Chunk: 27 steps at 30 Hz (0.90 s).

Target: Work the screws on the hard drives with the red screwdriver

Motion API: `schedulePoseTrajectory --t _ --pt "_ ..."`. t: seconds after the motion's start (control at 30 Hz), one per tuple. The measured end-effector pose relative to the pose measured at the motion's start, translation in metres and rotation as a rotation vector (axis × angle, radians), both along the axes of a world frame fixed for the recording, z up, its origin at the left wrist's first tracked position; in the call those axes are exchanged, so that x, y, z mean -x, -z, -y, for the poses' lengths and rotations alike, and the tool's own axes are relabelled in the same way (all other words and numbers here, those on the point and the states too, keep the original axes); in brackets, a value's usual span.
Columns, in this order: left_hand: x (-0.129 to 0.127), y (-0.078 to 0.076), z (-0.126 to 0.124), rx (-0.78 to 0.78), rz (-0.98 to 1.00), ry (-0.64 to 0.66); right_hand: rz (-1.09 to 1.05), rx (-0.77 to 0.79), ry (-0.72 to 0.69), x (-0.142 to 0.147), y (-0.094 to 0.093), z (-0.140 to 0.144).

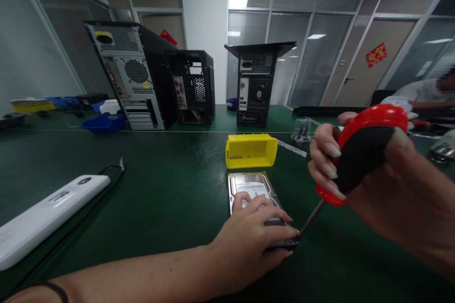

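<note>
Right hand (384, 189) closed around the red-and-black handle of a screwdriver (359, 156), shaft slanting down-left, tip meeting the near right corner of a hard drive (254, 187). Left hand (254, 236) spread flat on the drive's near half, pressing it to the green bench (159, 189), clasping nothing. Probably a corner screw being worked; next calls for keeping the tip seated and the drive pinned. Just beyond the drive, a yellow bin (250, 150) on its side. Open bench to the right; a white device (46, 213) well apart toward the left edge. Computer cases (142, 75) along the far edge. Another person's sleeve (415, 92) at far right.
</note>
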State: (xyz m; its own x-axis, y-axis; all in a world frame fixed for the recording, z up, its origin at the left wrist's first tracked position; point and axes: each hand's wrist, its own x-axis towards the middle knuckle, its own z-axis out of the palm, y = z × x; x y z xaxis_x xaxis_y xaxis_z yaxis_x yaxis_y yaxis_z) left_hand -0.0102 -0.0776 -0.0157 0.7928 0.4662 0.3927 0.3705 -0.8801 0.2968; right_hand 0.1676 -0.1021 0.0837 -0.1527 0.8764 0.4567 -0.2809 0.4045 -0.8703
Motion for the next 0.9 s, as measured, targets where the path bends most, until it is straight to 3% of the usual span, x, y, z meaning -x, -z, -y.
schedulePoseTrajectory --t 0.3,0.8,0.9 --pt "0.0006 0.0010 -0.0003 0.005 0.020 0.007 0.017 0.016 0.076 0.0003 -0.0024 0.0003" --pt "0.0008 0.0008 0.0004 -0.018 0.010 -0.001 0.045 -0.055 -0.020 0.0022 0.0003 -0.0053" --pt "0.0010 0.0011 0.0001 0.001 0.014 0.004 0.030 -0.031 0.013 -0.0001 0.0004 -0.0026"
